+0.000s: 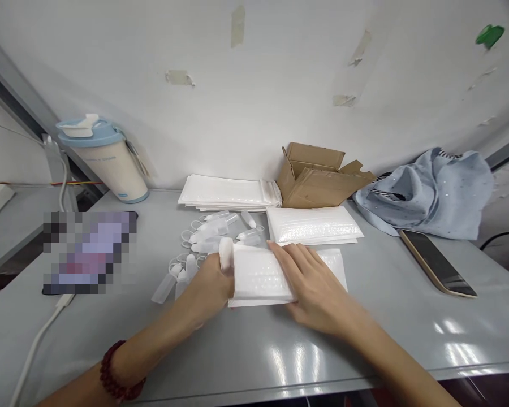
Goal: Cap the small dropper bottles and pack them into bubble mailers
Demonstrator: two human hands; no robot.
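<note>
A white bubble mailer (pixel 261 274) lies crosswise between my hands, its left end lifted and a narrow flap curling up there. My right hand (pixel 309 280) grips its right part, fingers over the top and thumb along the near edge. My left hand (pixel 214 282) is closed at the flap end; its fingertips are hidden behind the mailer, so I cannot see whether they hold anything else. Several small translucent squeeze bottles (pixel 166 285) with looped cap straps lie beside and beyond my left hand. Just beyond my right hand rests another bubble mailer (pixel 316 225).
A stack of flat mailers (pixel 224 191) lies by the wall, next to an open cardboard box (pixel 318 186). At left are a tumbler (pixel 110 164) and a cabled phone (pixel 95 249). A blue cloth bag (pixel 432 195) and a dark-screened phone (pixel 436 263) lie at right.
</note>
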